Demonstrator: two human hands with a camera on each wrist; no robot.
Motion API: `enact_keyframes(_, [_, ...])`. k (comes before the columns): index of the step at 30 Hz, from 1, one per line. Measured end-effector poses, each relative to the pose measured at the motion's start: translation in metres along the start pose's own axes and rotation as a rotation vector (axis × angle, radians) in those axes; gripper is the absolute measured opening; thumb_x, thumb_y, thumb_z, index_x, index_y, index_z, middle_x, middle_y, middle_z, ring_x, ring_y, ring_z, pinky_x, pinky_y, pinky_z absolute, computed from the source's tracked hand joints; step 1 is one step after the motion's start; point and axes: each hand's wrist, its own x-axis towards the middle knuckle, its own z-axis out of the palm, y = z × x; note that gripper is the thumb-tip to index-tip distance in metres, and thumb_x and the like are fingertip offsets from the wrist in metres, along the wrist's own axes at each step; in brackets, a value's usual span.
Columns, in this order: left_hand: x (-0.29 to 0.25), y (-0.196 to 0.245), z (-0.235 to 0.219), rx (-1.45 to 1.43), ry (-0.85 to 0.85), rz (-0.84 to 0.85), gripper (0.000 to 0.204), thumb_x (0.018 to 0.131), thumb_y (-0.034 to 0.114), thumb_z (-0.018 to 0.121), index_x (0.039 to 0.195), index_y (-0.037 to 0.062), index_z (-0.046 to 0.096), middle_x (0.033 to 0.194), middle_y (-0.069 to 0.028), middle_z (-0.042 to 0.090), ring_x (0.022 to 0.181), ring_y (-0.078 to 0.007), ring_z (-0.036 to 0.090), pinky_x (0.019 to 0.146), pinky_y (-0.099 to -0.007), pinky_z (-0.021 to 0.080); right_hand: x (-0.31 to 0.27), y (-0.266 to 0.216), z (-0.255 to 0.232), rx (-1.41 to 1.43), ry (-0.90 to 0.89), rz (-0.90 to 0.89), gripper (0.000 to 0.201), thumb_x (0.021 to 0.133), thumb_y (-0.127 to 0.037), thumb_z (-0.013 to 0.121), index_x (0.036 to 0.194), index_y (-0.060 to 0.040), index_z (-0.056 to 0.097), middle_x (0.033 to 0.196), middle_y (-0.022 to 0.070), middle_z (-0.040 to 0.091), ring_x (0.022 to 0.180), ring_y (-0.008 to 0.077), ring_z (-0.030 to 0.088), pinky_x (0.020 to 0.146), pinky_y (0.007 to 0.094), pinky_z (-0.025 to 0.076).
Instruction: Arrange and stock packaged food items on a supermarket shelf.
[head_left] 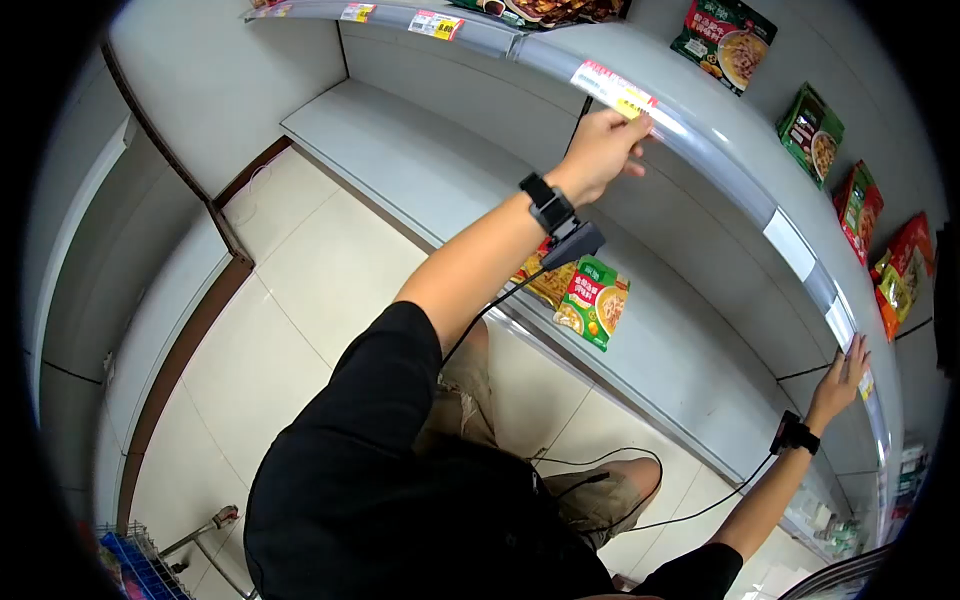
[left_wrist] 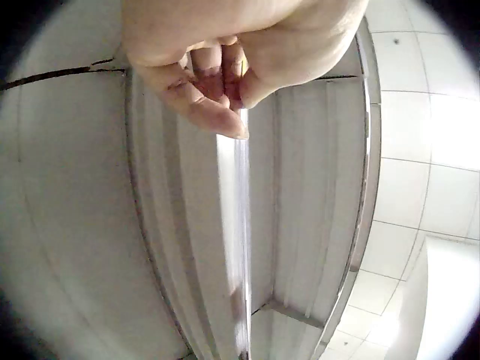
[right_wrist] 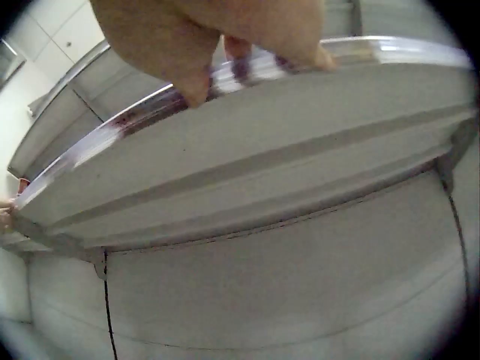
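Note:
In the head view, my left hand (head_left: 605,155) is at the front edge of the upper shelf, its thumb and curled fingers pinching the clear price-label strip (head_left: 690,155) beside a price tag (head_left: 612,88). The left wrist view shows this left hand (left_wrist: 232,60) with its fingertips on the strip's edge (left_wrist: 238,195). Farther right along the same edge, my right hand (head_left: 840,385) lays extended fingers on the strip near a white label (head_left: 840,322). Seen from below, the right hand (right_wrist: 225,45) touches the shelf front, over the shelf's grey underside (right_wrist: 285,127).
Green seasoning packets (head_left: 725,45) and a red-yellow packet (head_left: 903,270) stand on the upper shelf. A green packet (head_left: 593,303) and a yellow one (head_left: 548,285) lie on the lower shelf (head_left: 420,150). Cables (head_left: 600,455) hang from the wrist cameras. A wire basket (head_left: 140,565) stands lower left.

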Motion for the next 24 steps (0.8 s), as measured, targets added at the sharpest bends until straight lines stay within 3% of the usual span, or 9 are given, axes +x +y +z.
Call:
enact_keyframes(18, [0.002,-0.024,-0.011,-0.024,-0.041,0.018,0.024,0.088,0.028,0.057,0.092,0.0051,0.06,0.09,-0.0025,0.061,0.07,-0.0053,0.048,0.051,-0.022,0.05,-0.005,-0.005,-0.007,0.032,0.02,-0.017,0.036,0.085,-0.007,0.054,0.121,-0.009,0.054,0.129,0.0052,0.05,0.126,0.0245,0.038,0.104,0.0333,0.026])
enact_keyframes(20, [0.002,-0.023,-0.011,0.012,-0.014,0.035,0.024,0.088,0.028,0.057,0.093,0.0051,0.06,0.091,-0.003,0.06,0.073,-0.0074,0.05,0.053,-0.0229,0.05,-0.008,-0.001,-0.007,0.196,0.03,0.015,0.034,0.086,-0.009,0.055,0.119,-0.0046,0.054,0.129,0.008,0.049,0.123,0.0234,0.04,0.103,0.0329,0.027])
enact_keyframes(22, [0.002,-0.022,-0.007,0.031,-0.048,0.008,0.029,0.086,0.031,0.059,0.099,0.0056,0.058,0.092,-0.0034,0.059,0.079,-0.0111,0.053,0.059,-0.0259,0.052,-0.018,0.011,-0.008,0.505,0.156,0.318,0.031,0.085,-0.012,0.058,0.114,-0.0016,0.056,0.12,0.0114,0.053,0.115,0.0216,0.046,0.098,0.032,0.033])
enact_keyframes(23, [0.005,-0.025,-0.011,0.157,-0.119,-0.022,0.034,0.086,0.038,0.058,0.104,0.0099,0.055,0.098,-0.0012,0.059,0.085,-0.0107,0.051,0.068,-0.0271,0.048,-0.017,-0.008,-0.022,0.282,0.303,0.321,0.028,0.083,-0.015,0.061,0.106,-0.0004,0.058,0.108,0.0112,0.055,0.103,0.0188,0.05,0.089,0.0308,0.039])
enact_keyframes(24, [0.0,-0.026,-0.006,0.13,-0.079,-0.025,0.038,0.085,0.041,0.058,0.108,0.01,0.054,0.104,-0.0026,0.057,0.092,-0.0134,0.05,0.074,-0.0305,0.046,-0.021,-0.002,-0.023,0.167,0.497,0.418,0.02,0.083,-0.017,0.062,0.092,0.0001,0.059,0.09,0.0058,0.057,0.082,0.0135,0.054,0.075,0.0267,0.044])
